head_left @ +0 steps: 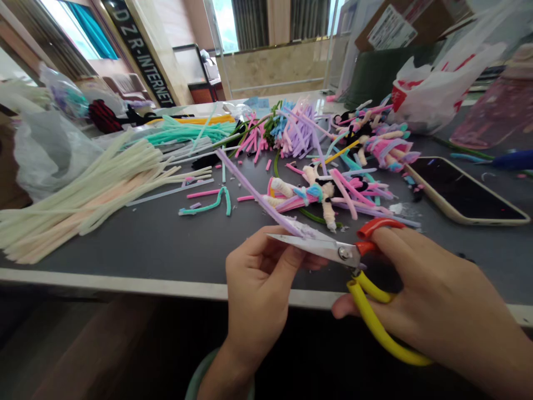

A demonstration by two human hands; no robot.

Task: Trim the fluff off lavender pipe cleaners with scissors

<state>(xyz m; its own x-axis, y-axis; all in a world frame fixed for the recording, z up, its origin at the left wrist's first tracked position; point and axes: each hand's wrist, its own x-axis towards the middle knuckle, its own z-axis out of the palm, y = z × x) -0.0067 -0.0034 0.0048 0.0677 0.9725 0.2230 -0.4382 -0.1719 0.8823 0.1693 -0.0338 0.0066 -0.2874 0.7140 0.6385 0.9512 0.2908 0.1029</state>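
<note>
Scissors (320, 248) are the sketchy bit here: the right hand (428, 278) has its fingers wrapped around the red and yellow handles, grip spread since those handles sit apart, and the blades look partly open right at the left hand (260, 278). That left hand is pinching a fuzzy purple stem (264, 201) near its lower end, thumb on the near side, and the stem runs up and away over the desk (179, 239) from there. Can't tell exactly how the fuzz sits between the blades, tbh. Biggest worry imo is the thumb tip, which is just beside the lower blade, so a quick squeeze or a slip of the pinch could nick skin. Fuzzy stuff may also fold or jam between the blades instead of cutting clean, especially if the pinch goes slack and the stem twists. Also, the stem's long end passes close to the yarn-looking doll (314, 191) and a bunch of loose pink pieces (345, 194), so a careless tug could drag or snag those. Phone (470, 191) is near the right hand too, so a wide elbow or wrist swing might bump it.
</note>
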